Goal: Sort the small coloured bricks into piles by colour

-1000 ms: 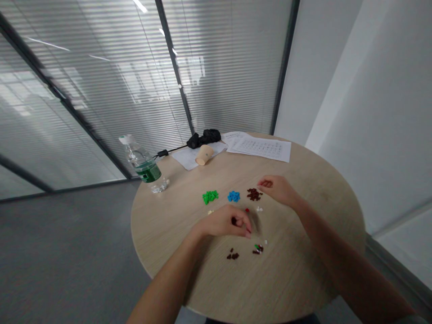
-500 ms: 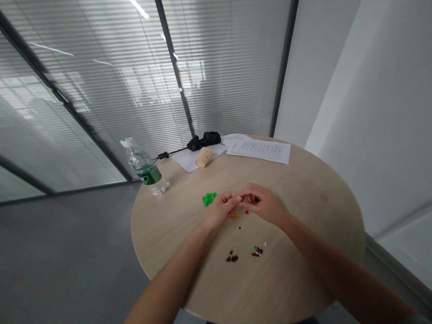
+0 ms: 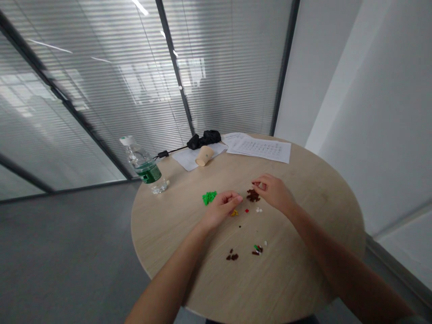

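My left hand (image 3: 225,205) is closed, thumb pressed to the curled fingers; whatever it may hold is hidden. Beside it lie a bright green pile of small pieces (image 3: 209,197) and some yellow pieces (image 3: 234,213). My right hand (image 3: 272,192) pinches thumb and fingers together above the edge of a dark brown pile of small pieces (image 3: 253,195). A tiny dark spot shows at its fingertips, too small to name. Between the hands and nearer me sit a red piece (image 3: 247,210) and a few white pieces (image 3: 259,210).
Closer on the round wooden table (image 3: 290,279) are loose brown pieces (image 3: 232,257) and a mixed cluster (image 3: 257,249). A water bottle (image 3: 145,166) stands at the left edge. Farther back lie a paper cup (image 3: 204,156), a black bundle (image 3: 204,140) and printed sheets (image 3: 263,148).
My hands were together at the fingertips; the right has moved away, right and back, to the brown pile. This uncovers the brown and white pieces. My left hand has hardly moved.
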### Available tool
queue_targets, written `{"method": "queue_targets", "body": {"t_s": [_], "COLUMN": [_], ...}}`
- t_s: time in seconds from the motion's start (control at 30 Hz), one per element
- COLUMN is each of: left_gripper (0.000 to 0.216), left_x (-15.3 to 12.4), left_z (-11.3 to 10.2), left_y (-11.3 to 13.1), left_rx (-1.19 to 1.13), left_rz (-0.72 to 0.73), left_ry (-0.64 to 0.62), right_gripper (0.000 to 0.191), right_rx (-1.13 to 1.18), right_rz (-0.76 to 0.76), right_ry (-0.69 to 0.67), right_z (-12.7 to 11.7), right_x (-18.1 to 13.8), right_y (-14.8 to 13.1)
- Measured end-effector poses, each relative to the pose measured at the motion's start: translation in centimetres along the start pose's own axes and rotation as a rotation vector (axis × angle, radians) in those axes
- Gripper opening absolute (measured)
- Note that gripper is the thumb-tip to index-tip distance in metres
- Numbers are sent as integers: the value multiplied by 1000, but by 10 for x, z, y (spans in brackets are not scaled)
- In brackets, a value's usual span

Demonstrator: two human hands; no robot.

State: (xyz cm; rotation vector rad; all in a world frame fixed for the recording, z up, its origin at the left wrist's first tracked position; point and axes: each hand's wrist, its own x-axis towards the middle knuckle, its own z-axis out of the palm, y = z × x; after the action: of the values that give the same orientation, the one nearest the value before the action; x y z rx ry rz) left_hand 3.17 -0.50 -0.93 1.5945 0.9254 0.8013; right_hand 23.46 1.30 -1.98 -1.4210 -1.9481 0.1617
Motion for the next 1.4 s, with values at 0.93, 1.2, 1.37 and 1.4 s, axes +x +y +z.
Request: {"method": "queue_targets", "body": {"t_s": [0.93, 1.2, 1.37, 1.4], "left_gripper": [16, 13, 10, 10], "left_x": [-13, -13, -15, -16], "left_z": [12, 13, 16, 17], "left_y": [-1, 0, 5, 6], "left_rx": [552, 674, 730, 746], "left_rz": [160, 252, 292, 293], "left_ry": [-677, -671, -661, -658], "right_gripper": [22, 22, 20, 20], "right_rx": [-190, -182, -175, -172], "right_rz": [147, 132, 113, 109], "right_ry": [-218, -166, -153, -151], "right_z": [5, 5, 4, 4], "right_x": [0, -1, -1, -1], "right_y": [3, 2, 1, 1]}}
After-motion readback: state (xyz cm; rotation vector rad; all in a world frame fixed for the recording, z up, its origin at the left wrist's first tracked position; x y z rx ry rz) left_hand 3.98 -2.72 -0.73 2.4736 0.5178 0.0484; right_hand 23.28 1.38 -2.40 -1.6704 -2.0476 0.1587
